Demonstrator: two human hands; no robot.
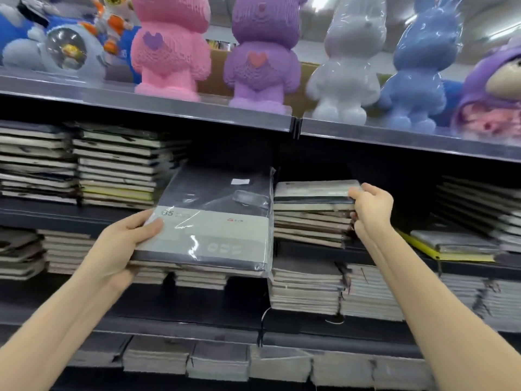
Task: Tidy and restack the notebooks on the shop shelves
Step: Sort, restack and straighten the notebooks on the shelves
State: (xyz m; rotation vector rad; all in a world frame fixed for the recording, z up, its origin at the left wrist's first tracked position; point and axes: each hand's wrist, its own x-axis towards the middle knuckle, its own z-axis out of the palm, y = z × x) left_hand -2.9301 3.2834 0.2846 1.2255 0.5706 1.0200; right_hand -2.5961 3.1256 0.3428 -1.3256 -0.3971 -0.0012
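Left hand (124,244) grips wrapped notebook (214,218); right hand (369,210) seemingly pinches the neighbouring notebook stack (310,215) at its edge, blurry.

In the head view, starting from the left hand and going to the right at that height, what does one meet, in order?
left hand → wrapped notebook → notebook stack → right hand → yellow-edged notebook
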